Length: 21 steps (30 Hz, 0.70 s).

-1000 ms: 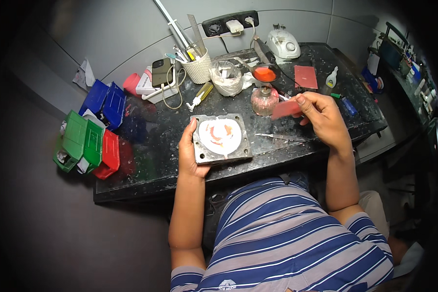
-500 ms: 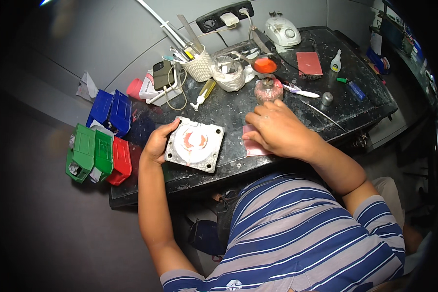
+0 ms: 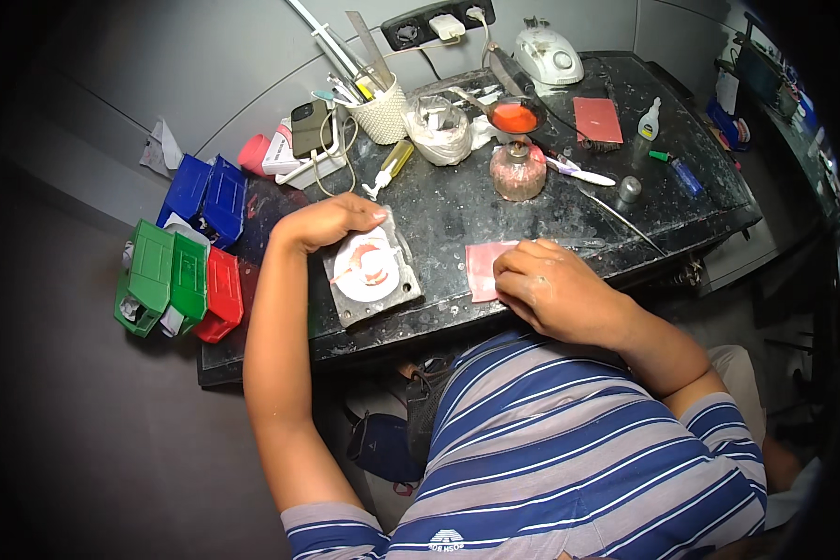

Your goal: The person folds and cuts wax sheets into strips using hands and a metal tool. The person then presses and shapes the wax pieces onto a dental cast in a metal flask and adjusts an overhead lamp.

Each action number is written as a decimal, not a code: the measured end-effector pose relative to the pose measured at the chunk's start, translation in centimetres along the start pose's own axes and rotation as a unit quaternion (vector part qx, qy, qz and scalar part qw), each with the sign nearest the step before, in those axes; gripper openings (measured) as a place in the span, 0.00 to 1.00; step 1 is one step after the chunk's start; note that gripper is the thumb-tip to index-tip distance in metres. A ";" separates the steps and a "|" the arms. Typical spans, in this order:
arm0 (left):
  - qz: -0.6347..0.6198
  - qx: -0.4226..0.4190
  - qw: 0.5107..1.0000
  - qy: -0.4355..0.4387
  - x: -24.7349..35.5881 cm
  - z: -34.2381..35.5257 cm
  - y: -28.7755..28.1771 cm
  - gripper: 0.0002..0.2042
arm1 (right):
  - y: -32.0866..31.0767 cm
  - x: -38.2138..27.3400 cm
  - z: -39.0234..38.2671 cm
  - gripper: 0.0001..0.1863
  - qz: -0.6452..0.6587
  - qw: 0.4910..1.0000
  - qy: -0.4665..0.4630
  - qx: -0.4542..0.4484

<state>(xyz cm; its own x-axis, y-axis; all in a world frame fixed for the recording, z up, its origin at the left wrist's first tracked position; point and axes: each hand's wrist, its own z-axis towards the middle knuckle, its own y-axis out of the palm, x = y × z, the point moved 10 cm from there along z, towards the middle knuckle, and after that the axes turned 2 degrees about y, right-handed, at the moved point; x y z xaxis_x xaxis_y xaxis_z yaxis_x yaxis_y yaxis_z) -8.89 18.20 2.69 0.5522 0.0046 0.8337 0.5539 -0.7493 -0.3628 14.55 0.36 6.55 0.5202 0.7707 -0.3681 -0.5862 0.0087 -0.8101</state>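
My left hand (image 3: 338, 222) is closed over the far left edge of a square metal flask half (image 3: 399, 297) with holes at its corners. White plaster (image 3: 369, 289) fills its middle, with a reddish, horseshoe-shaped patch (image 3: 381, 261) in it. Close to the front edge of the black table lies a pink wax sheet (image 3: 481, 269). My right hand (image 3: 551, 285) rests at the sheet's right side, fingers curled onto it; the fingertips are partly hidden. Beyond that hand lies a thin metal blade (image 3: 583, 243), partly seen.
A glass spirit burner (image 3: 518, 173) stands behind the sheet, below a ladle (image 3: 513, 117) of orange-red material. A plaster-smeared bag (image 3: 439, 135), a tool cup (image 3: 381, 112) and a phone (image 3: 310, 129) are farther back. Blue (image 3: 219, 205), green (image 3: 149, 275) and red bins (image 3: 219, 294) flank the left edge.
The flask half has turned and tilted as my left hand moved from its left side to its far edge. My right hand has shifted nearer, to the right part of the wax sheet.
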 end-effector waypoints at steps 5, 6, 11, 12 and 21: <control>0.129 -0.012 0.991 0.039 1.5 1.5 1.9 0.13 | 0.1 -1.2 -1.6 0.06 0.020 0.999 -0.027 -0.022; 0.183 0.017 0.978 0.100 2.9 1.3 1.9 0.13 | 0.2 -1.2 -1.8 0.06 0.023 0.999 -0.025 -0.022; 0.201 0.015 0.976 0.086 3.6 0.9 3.6 0.12 | -0.5 -1.3 -2.2 0.07 0.044 0.997 -0.027 0.052; 0.214 0.081 0.969 0.089 5.0 0.2 3.4 0.11 | -0.5 -1.0 -2.3 0.07 0.043 0.997 -0.025 0.052; 0.378 0.353 0.780 0.353 13.1 -9.3 19.5 0.10 | -0.7 -1.0 -2.7 0.13 0.030 0.996 -0.049 0.065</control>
<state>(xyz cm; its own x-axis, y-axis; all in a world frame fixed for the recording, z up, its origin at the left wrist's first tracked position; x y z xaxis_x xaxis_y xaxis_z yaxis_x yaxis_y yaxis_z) 3.34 -2.54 10.36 0.5440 -0.8145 0.2018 0.5791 0.1904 -0.7927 16.13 -2.10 6.23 0.4221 0.8307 -0.3631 -0.6933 0.0378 -0.7196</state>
